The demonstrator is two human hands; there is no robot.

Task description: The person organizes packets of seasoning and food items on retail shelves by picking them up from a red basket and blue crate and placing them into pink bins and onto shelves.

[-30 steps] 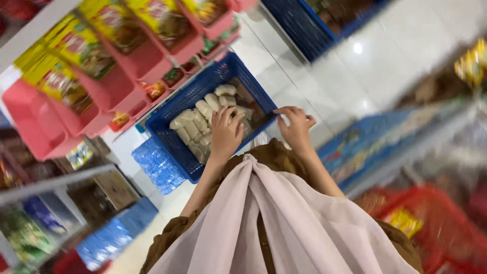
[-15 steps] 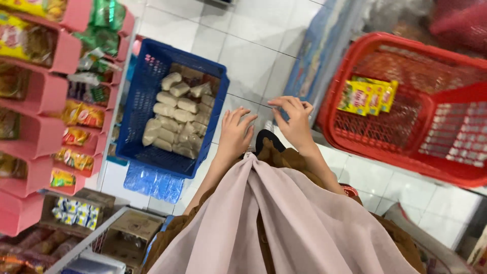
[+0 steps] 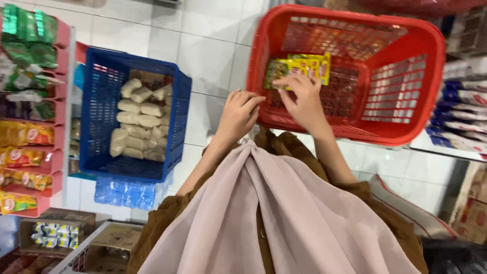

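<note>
The right hand [image 3: 304, 99] reaches over the near rim of a red plastic basket [image 3: 431, 76] and rests its spread fingers [image 3: 291, 81] on a strip of yellow and green sachets [image 3: 304, 65] lying on the basket's bottom. The fingertips touch the near edge of the strip; the hand lies flat, palm down, and whether any finger has hooked under the packets cannot be told. The sachets sit toward the near left part of the basket, just beyond the hand, and run sideways as a joined row of small flat packets, mostly bright yellow with a green patch at the left end.

The left hand [image 3: 238, 114] hovers just left of the right one, outside the basket and close to its near left corner, fingers loosely curled together and holding nothing. It is near the rim, but contact is not clear.

The basket stands on a white tiled floor [image 3: 203, 45]. Well to the left, a blue crate [image 3: 101, 167] holds pale wrapped bundles [image 3: 137, 119] stacked in rows. Beyond it, pink shelf trays [image 3: 61, 35] carry green and yellow packets. A pale pink cloth [image 3: 264, 218] over a brown garment fills the foreground.
</note>
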